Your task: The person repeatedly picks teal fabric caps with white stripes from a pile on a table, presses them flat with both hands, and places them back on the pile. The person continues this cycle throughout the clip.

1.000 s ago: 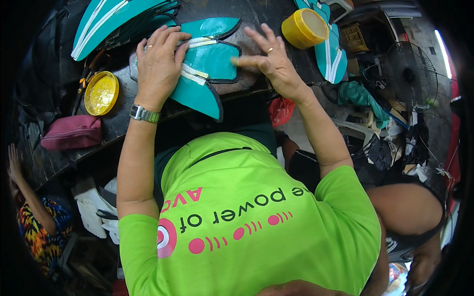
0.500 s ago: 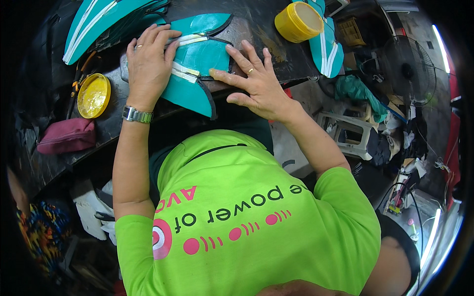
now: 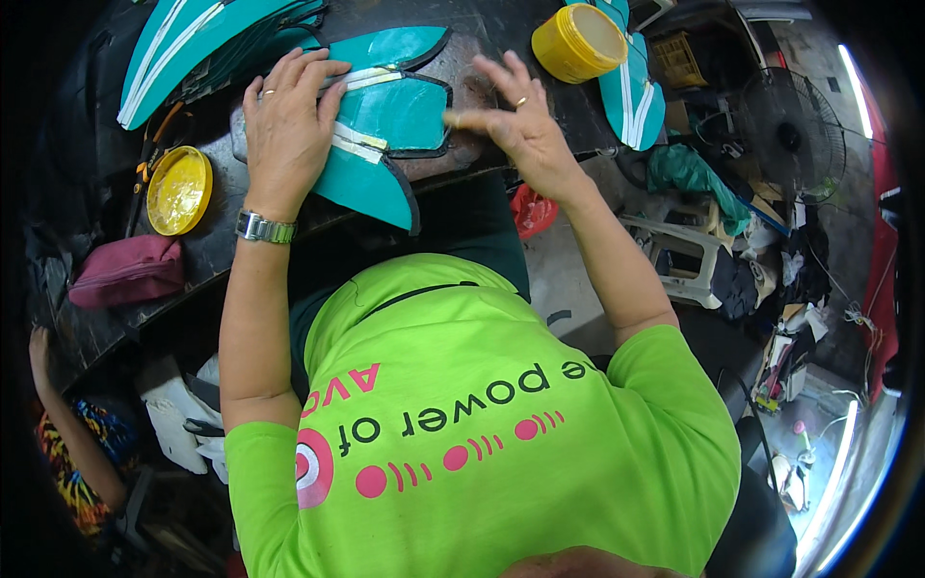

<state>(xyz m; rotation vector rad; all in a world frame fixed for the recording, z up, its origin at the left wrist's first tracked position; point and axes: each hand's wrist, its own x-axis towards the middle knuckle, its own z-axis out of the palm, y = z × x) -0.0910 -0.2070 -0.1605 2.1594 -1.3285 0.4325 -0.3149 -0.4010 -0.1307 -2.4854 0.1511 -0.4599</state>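
A teal sheet piece [image 3: 400, 106] with black edging and white strips lies on a dark work surface. My left hand [image 3: 289, 116] rests on its left part, fingers laid over it and thumb set apart; the hand covers that end. My right hand [image 3: 530, 135] is at the piece's right edge, fingers spread, holding nothing visible. Its lowest outstretched finger is blurred and close to the black edging; contact is unclear. Stacked teal pieces [image 3: 183, 48] with white strips lie beyond my left hand.
On the dark table [image 3: 222, 255] are a yellow tub [image 3: 578, 43], a yellow lid [image 3: 180, 191], a maroon pouch [image 3: 127, 270] and orange-handled pliers [image 3: 159, 135]. Another teal piece [image 3: 631, 91] lies at right. Beyond stand a stool [image 3: 684, 260] and fan [image 3: 790, 135]. Another person's arm [image 3: 72, 424] shows at lower left.
My right hand has lifted off the teal piece and shifted right, baring more of its right edge. My left hand stays in place. At lower left, the other person's arm has come further into view.
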